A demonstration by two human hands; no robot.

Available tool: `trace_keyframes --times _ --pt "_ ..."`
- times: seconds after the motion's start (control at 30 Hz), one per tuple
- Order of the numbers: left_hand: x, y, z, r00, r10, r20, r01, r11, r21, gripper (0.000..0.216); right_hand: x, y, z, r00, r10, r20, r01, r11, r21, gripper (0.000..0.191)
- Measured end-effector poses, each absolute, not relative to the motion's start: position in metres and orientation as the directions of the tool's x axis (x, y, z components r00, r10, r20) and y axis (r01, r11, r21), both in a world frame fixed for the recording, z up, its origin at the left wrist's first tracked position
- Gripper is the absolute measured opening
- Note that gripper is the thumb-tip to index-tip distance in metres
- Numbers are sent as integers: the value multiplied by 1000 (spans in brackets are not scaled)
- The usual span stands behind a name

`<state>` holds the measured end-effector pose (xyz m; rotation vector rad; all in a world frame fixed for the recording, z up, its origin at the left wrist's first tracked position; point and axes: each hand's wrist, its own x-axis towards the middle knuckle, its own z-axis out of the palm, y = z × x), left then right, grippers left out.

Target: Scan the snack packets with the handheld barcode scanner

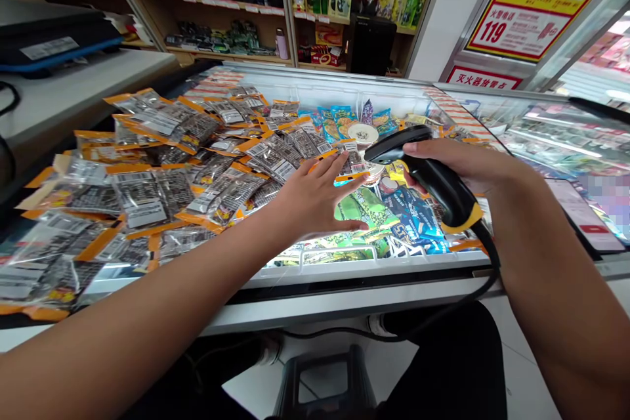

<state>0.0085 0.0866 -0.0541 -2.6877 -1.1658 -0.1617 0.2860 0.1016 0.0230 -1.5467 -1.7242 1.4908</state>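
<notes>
My right hand [465,161] is wrapped round the handle of a black and yellow barcode scanner [445,191], whose head points left. My left hand [317,200] is open, fingers spread, palm down over the glass top of a chest freezer [275,295]. Just beyond its fingertips lies a small clear snack packet [353,159] with orange edges and a printed label; whether the fingers press on it I cannot tell. A big heap of similar snack packets [147,193] covers the glass to the left of this hand.
Green ice-cream packs [367,213] and blue packs [416,213] show under the glass. A phone [583,210] lies at the right. The scanner's cable [492,262] hangs over the front edge. Stocked shelves [216,0] stand behind; a counter [98,88] is at left.
</notes>
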Motion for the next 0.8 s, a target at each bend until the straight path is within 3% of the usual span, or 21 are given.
trace_keyframes --times 0.1,0.17,0.3,0.37,0.43,0.63,0.8 --pt "9 87 -54 680 709 187 733 -665 -144 91 286 103 22 -319 863 -391 480 -209 -852 46" --pt "9 87 -55 671 715 195 741 -654 -151 91 285 105 22 -329 878 -346 464 -169 -870 47" --pt "10 88 -57 592 780 203 806 -573 -148 98 290 119 17 -178 983 -39 438 43 -898 41" --pt "11 89 -58 546 812 206 838 -525 -150 104 297 130 11 -28 994 102 529 102 -843 37" --pt "11 89 -58 529 822 211 848 -504 -164 107 308 143 4 59 986 156 645 81 -760 37" --pt "12 85 -55 608 747 268 794 -572 -207 97 332 168 -13 131 991 -2 724 -97 -683 58" --pt "12 83 -52 648 711 274 762 -613 -211 92 322 157 -8 56 998 -27 722 -59 -689 58"
